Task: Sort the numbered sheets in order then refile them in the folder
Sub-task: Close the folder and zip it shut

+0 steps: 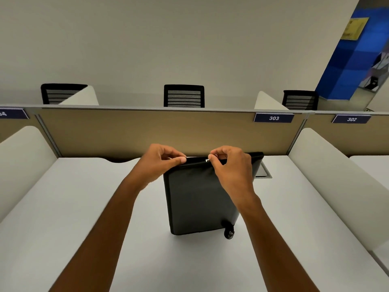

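Black zip folder [200,199] lies flat in the middle of the white desk [73,207], with its far end close to the tan divider wall [136,131] and a small black zip tag [229,231] hanging at its near right corner. Both hands are at the far edge of the folder: the left hand [162,163] pinches the far left part of that edge between thumb and curled fingers, and the right hand [229,165] pinches a little silver zip pull [208,159] just beside it. Behind the wall stand three black chairs [184,95], and blue signs on it say 303 [273,118] and 302 [351,119].
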Motion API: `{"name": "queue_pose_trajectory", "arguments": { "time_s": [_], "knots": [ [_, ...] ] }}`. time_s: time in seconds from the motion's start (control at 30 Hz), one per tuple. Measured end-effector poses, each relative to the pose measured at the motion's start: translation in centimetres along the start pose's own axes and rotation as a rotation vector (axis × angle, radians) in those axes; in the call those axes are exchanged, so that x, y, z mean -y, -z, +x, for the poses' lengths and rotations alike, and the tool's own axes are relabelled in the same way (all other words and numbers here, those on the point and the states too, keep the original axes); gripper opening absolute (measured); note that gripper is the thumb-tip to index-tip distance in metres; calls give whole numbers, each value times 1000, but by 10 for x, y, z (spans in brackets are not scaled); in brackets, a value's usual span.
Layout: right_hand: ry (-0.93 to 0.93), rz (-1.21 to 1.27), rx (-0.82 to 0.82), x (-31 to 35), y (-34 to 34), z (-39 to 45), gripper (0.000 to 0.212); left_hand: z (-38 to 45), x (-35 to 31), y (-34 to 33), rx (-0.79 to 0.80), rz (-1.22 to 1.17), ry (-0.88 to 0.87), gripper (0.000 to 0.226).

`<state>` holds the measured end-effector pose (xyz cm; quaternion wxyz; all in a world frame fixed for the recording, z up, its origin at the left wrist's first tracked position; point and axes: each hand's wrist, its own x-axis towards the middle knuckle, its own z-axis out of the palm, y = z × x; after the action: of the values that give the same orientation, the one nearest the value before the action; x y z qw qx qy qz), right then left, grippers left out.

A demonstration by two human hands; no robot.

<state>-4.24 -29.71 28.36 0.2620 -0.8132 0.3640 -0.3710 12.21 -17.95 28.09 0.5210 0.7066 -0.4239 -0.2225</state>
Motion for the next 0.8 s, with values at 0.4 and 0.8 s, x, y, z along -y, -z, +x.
{"name": "queue_pose_trajectory", "arguments": {
  "time_s": [0.4, 0.8],
  "knots": [
    [13, 33, 42, 22, -24, -6, 17, 5, -3, -22, -47, -85, 57, 12],
    [-45, -29, -135, -29, 25, 27, 15, 11, 4, -22, -114, -76, 24, 8]
  ]
}}
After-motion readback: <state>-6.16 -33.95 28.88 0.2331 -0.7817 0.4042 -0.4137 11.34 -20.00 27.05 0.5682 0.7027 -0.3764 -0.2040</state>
